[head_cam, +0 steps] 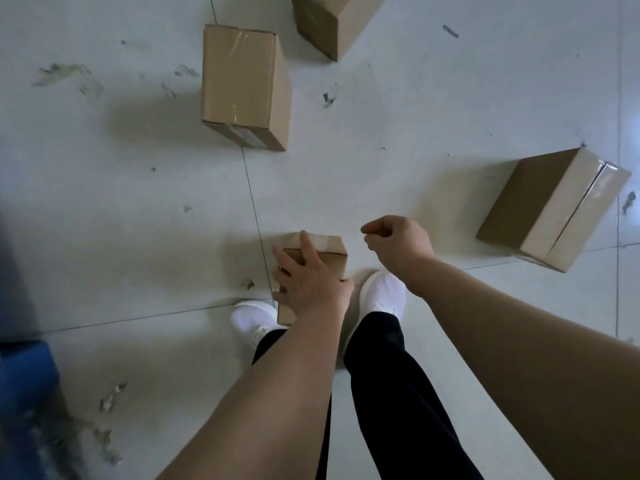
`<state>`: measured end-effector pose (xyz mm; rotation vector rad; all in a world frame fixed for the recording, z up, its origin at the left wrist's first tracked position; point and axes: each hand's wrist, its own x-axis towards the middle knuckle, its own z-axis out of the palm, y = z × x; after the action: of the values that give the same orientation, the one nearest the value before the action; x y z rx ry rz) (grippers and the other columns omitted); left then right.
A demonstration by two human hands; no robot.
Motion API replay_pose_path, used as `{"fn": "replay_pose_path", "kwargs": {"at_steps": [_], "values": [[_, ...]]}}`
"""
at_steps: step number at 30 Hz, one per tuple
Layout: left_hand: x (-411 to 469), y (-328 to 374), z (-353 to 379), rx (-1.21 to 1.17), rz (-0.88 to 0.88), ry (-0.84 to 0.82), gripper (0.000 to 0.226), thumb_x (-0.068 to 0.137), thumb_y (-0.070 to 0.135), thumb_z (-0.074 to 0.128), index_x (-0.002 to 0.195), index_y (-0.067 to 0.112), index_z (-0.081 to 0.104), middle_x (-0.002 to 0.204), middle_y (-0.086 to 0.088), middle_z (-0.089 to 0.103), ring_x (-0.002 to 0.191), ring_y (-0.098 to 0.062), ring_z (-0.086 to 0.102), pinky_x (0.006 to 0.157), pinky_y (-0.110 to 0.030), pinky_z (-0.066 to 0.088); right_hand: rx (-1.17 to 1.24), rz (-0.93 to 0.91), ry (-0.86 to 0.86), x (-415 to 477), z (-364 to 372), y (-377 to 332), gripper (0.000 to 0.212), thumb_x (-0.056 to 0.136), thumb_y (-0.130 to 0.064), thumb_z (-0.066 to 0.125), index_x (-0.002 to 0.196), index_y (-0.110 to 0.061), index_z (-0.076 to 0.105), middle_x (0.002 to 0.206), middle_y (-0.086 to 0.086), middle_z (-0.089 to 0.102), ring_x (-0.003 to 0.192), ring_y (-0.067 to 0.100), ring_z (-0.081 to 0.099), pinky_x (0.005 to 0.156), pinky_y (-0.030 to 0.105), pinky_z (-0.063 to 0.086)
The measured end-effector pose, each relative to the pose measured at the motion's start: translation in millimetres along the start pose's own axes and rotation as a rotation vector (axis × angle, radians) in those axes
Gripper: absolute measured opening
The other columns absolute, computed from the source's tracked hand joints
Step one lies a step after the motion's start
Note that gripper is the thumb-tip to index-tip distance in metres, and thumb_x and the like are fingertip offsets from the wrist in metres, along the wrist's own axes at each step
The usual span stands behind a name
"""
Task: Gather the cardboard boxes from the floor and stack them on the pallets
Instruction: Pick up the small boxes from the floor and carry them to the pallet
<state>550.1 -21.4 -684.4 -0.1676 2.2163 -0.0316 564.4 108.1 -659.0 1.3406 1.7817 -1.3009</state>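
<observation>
Risk I log: left hand [308, 282] alone clamps small box [333, 255], right hand [398, 244] at its 2 o'clock loosely curled, empty; box may slip.

Left hand [308, 282] gripping a small box [332, 259] over white shoes [384, 292], right hand [398, 244] loosely curled beside it, three bigger boxes [242, 84] scattered over the scuffed grey floor [138, 202]

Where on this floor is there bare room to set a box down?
Wide bare floor left of the middle box; another patch between it and the right box. Crowded near the shoes, where the left hand holds the small box.
</observation>
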Motion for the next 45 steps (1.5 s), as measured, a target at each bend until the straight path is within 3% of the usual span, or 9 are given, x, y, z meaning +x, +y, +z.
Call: {"fn": "replay_pose_path", "kwargs": {"at_steps": [13,17,19,24,27,30,34,40,45], "values": [[6.9,-82.1,-165.4,-0.277,-0.024,0.077,0.101,0.055,0.043,0.079,0.137,0.037,0.02,0.139,-0.005,0.017,0.121,-0.032,0.034,0.094,-0.05,0.043,-0.025,-0.023,0.018,-50.9,39.0,-112.9,0.029,0.091,-0.012,0.052,0.111,-0.022,0.069,0.093,-0.004,0.063,0.08,0.017,0.057,0.071,0.025,0.046],[12.3,-111.0,-223.5,-0.301,-0.024,0.12,0.094,0.056,0.041,0.08,0.132,0.036,0.026,0.136,-0.004,0.019,0.118,-0.031,0.035,0.09,-0.047,0.043,-0.023,-0.05,0.061,-55.3,51.2,-168.6,0.031,0.091,-0.012,0.053,0.119,-0.022,0.064,0.113,-0.001,0.063,0.088,0.018,0.057,0.066,0.021,0.043],[19.6,-119.8,-241.4,-0.301,-0.035,0.149,0.092,0.057,0.041,0.08,0.132,0.036,0.026,0.135,-0.003,0.018,0.116,-0.03,0.035,0.089,-0.046,0.044,-0.022,-0.035,0.084,-48.1,55.5,-192.3,0.039,0.09,-0.012,0.054,0.127,-0.021,0.058,0.119,-0.001,0.059,0.092,0.02,0.057,0.063,0.022,0.041],[53.9,-118.6,-258.9,-0.343,-0.096,0.138,0.092,0.058,0.041,0.081,0.132,0.035,0.026,0.136,-0.005,0.018,0.115,-0.03,0.035,0.089,-0.047,0.045,-0.127,-0.036,0.158,-7.5,69.2,-233.5,0.061,0.085,-0.016,0.058,0.143,-0.021,0.039,0.139,0.006,0.043,0.115,0.026,0.053,0.09,0.035,0.048],[79.8,-104.7,-264.7,-0.373,-0.108,0.177,0.093,0.058,0.041,0.082,0.133,0.036,0.027,0.138,-0.005,0.019,0.117,-0.03,0.036,0.089,-0.048,0.046,-0.161,-0.017,0.215,24.3,76.8,-249.8,0.075,0.082,-0.023,0.067,0.147,-0.02,0.029,0.148,0.006,0.033,0.131,0.027,0.039,0.106,0.04,0.039],[107.3,-89.8,-270.6,-0.399,-0.132,0.21,0.093,0.057,0.041,0.082,0.134,0.036,0.029,0.139,-0.006,0.019,0.117,-0.031,0.037,0.089,-0.048,0.046,-0.146,0.024,0.239,55.7,84.1,-262.5,0.093,0.077,-0.023,0.072,0.151,-0.021,0.016,0.157,0.007,0.016,0.14,0.03,0.027,0.112,0.04,0.028],[143.3,-75.0,-278.7,-0.416,-0.164,0.209,0.094,0.058,0.04,0.082,0.135,0.034,0.029,0.141,-0.007,0.018,0.119,-0.031,0.035,0.09,-0.049,0.046,-0.135,0.136,0.231,86.7,95.1,-276.2,0.13,0.065,-0.042,0.084,0.154,-0.024,-0.008,0.162,0.009,-0.004,0.148,0.027,0.008,0.116,0.039,0.017],[176.2,-67.8,-286.2,-0.416,-0.149,0.207,0.097,0.057,0.042,0.083,0.136,0.034,0.026,0.142,-0.007,0.017,0.12,-0.03,0.034,0.092,-0.049,0.045,-0.111,0.198,0.296,107.4,117.0,-286.8,0.146,0.055,-0.044,0.091,0.152,-0.021,-0.017,0.161,0.009,-0.003,0.147,0.027,0.008,0.117,0.04,0.014],[177.4,-74.7,-292.0,-0.412,-0.162,0.214,0.096,0.057,0.041,0.083,0.134,0.034,0.027,0.141,-0.007,0.018,0.119,-0.03,0.034,0.089,-0.046,0.044,-0.145,0.229,0.355,107.2,117.7,-292.4,0.141,0.057,-0.036,0.088,0.152,-0.022,-0.014,0.157,0.008,0.008,0.134,0.032,0.029,0.108,0.041,0.031]]}}
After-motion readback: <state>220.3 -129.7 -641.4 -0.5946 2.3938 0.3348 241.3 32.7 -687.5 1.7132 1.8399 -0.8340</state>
